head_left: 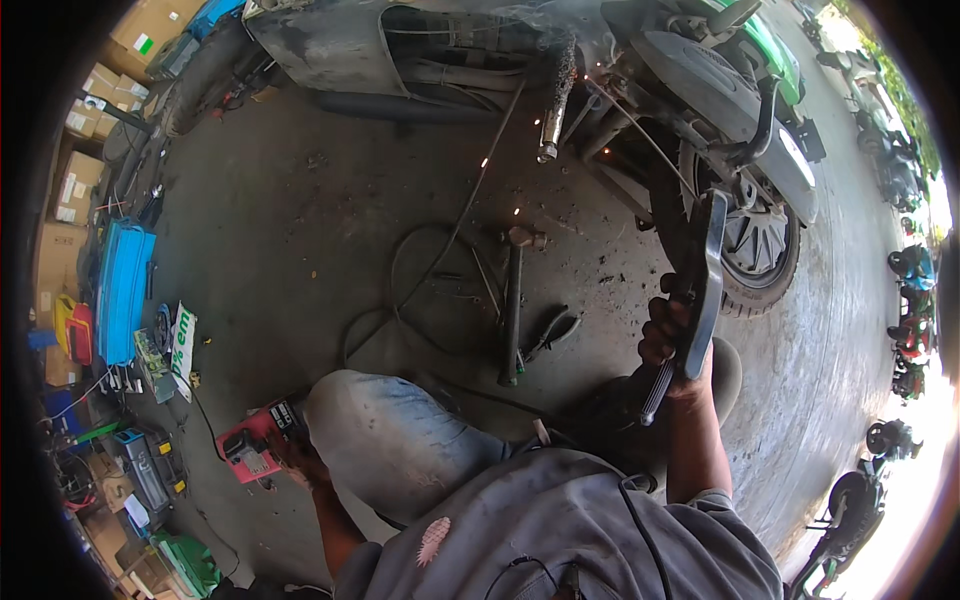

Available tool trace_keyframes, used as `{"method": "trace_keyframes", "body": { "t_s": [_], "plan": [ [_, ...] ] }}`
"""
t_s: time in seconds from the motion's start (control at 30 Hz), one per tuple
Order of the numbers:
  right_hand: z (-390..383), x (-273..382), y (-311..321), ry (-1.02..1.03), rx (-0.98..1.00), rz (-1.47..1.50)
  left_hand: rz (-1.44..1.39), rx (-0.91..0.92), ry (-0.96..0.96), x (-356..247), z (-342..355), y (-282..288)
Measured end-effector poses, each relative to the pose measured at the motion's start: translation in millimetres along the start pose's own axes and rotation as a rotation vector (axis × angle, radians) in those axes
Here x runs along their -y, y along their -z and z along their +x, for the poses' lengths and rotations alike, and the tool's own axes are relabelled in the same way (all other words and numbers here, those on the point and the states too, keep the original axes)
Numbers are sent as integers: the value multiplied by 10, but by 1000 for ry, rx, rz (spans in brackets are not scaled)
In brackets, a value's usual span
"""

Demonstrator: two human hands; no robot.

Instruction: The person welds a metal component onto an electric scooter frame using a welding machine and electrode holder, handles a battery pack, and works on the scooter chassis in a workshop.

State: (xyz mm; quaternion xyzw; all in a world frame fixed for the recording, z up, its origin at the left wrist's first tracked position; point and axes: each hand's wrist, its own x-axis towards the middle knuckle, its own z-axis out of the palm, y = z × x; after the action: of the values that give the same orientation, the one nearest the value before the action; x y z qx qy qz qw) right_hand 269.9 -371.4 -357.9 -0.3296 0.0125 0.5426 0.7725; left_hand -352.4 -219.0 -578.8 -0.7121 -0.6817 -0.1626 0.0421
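Note:
My right hand is wrapped round the ribbed grip of a dark curved panel, seen edge-on, that looks like a hand-held welding shield. A thin rod runs from the sparks by the motorcycle down toward the panel; whether my hand holds it too, I cannot tell. Low on the left, my left hand rests with fingers stretched against a red box-shaped machine with a black handle. A shock absorber, its spring crusted, hangs from the motorcycle amid smoke and sparks.
A hammer and pliers lie before my knees, beside a looped black cable. Dark debris dots the floor. A blue toolbox and cardboard boxes line the left. Parked motorcycles stand along the right.

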Motion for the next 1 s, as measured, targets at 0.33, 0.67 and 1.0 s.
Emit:
{"method": "trace_keyframes", "body": {
  "t_s": [0.33, 0.67, 1.0],
  "plan": [
    [145, 40, -47, -1, -13, -72, -77, -40, 4, -52, 10, -6],
    [73, 34, 0, -19, -23, -105, -30, -82, -62, -7, -19, -41],
    [38, 16, 2, -7, -65, -97, 13, -77, -96, 24, -29, -35]
  ]
}}
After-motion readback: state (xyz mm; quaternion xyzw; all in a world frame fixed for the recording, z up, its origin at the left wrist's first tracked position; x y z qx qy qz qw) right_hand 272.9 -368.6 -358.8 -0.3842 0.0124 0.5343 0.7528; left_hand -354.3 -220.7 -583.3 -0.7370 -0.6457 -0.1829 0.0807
